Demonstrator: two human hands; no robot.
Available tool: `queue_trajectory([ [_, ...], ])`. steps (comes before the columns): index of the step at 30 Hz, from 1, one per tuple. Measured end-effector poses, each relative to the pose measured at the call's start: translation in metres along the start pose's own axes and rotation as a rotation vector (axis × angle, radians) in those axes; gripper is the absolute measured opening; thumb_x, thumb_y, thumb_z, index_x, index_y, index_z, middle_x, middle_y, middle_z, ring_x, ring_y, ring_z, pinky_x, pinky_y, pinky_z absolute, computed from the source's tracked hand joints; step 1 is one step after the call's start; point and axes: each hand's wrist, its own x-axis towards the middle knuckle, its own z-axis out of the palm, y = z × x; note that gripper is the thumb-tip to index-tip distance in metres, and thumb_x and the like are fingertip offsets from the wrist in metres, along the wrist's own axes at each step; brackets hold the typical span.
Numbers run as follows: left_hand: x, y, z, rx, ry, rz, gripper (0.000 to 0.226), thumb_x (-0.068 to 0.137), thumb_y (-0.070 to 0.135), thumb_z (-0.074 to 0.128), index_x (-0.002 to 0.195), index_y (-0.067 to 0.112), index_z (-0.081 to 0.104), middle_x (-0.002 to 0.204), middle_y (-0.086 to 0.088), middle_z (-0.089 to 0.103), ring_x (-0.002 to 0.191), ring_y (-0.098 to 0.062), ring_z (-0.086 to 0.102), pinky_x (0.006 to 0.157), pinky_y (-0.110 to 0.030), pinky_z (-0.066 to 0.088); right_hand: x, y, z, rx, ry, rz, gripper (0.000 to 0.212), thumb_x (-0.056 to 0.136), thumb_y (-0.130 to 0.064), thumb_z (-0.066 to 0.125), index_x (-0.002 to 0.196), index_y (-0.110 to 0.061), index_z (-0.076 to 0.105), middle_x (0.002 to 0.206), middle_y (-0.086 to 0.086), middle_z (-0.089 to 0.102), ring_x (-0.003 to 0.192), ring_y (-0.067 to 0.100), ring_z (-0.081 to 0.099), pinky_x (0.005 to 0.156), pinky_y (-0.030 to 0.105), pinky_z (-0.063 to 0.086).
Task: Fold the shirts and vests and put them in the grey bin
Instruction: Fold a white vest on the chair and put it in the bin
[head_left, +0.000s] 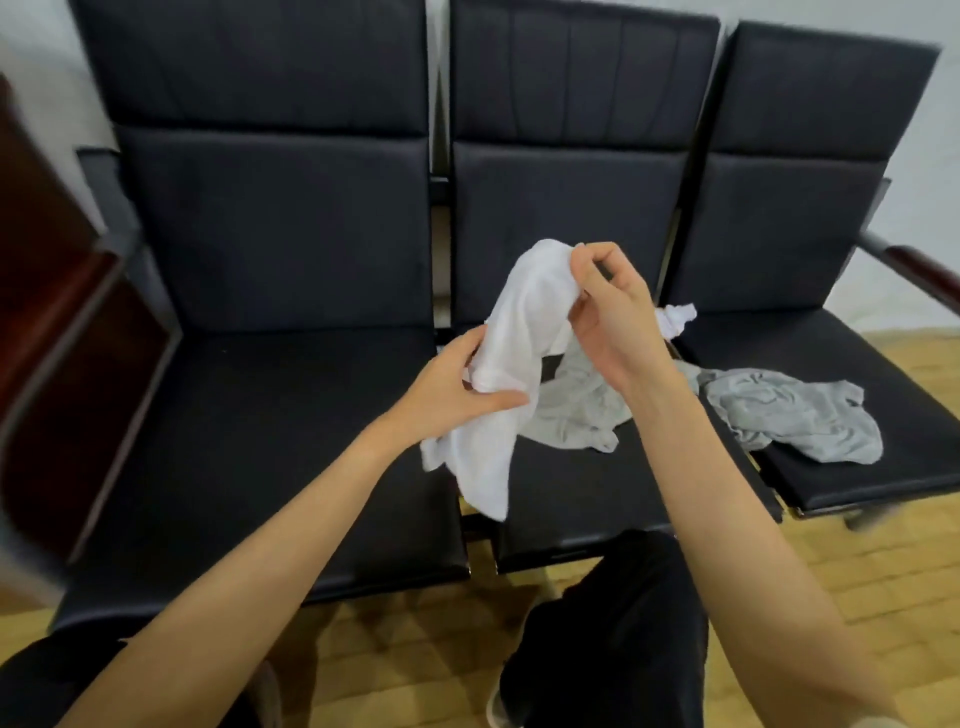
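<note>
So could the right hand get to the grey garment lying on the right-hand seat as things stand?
Probably yes, but not straight away. The grey garment lies uncovered on the seat beside the right hand, with nothing between them. That hand, however, is gripping the white garment together with the left hand.

Head view, close, down over black seats (270, 426), edges blurred.

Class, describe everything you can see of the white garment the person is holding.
The white garment looks like soft, thin knit cloth, crumpled and unfolded. It hangs in the air above the middle black seat. The right hand pinches its top, the left hand grips it lower down, and its loose end dangles below. Whether it is a shirt or a vest cannot be told.
</note>
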Motion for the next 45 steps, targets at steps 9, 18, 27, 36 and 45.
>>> queue_trajectory([
  [9,-0.043,0.027,-0.076,-0.042,0.380,0.080,0.023,0.098,0.028,0.053,0.117,0.018,0.061,0.101,-0.006,0.067,0.088,-0.014,0.063,0.077,-0.027,0.049,0.015,-0.021,0.082,0.312,-0.117,0.092,0.018,0.103,-0.017,0.043,0.098,-0.004,0.055,0.103,0.011,0.064,0.099,0.018,0.065,0.090,0.029,0.054],
  [18,-0.077,0.001,-0.123,-0.115,0.680,-0.049,0.026,0.098,0.010,0.046,0.087,0.019,0.067,0.082,0.008,0.065,0.079,-0.003,0.059,0.069,-0.016,0.047,0.016,0.042,0.106,-0.652,-0.137,0.121,0.025,0.102,-0.032,0.044,0.086,-0.014,0.037,0.087,-0.001,0.041,0.076,0.013,0.045,0.056,0.023,0.050],
  [27,-0.073,0.007,-0.142,-0.051,0.677,-0.085,0.039,0.094,0.025,0.057,0.073,-0.005,0.045,0.066,-0.002,0.039,0.062,-0.008,0.037,0.058,-0.019,0.030,0.012,0.065,0.097,-0.765,-0.499,0.197,0.047,0.078,-0.068,0.059,0.103,-0.029,0.049,0.075,0.006,0.049,0.066,0.015,0.045,0.065,0.029,0.038],
  [36,-0.079,0.002,-0.162,-0.067,0.760,-0.117,0.037,0.092,0.031,0.061,0.089,-0.005,0.060,0.083,-0.021,0.055,0.075,-0.021,0.051,0.069,-0.034,0.042,0.015,0.091,0.083,-1.034,-0.649,0.037,0.013,0.077,-0.010,0.064,0.076,0.001,0.056,0.066,0.001,0.049,0.059,0.013,0.041,0.058,0.029,0.034],
  [45,-0.082,-0.016,-0.200,-0.040,0.869,-0.268,0.028,0.096,0.031,0.055,0.098,0.005,0.066,0.097,-0.015,0.065,0.091,-0.026,0.062,0.080,-0.038,0.051,0.020,0.110,0.059,-1.050,-0.472,0.043,0.024,0.087,-0.010,0.063,0.067,-0.011,0.051,0.063,-0.005,0.044,0.055,0.005,0.039,0.051,0.016,0.032],
])
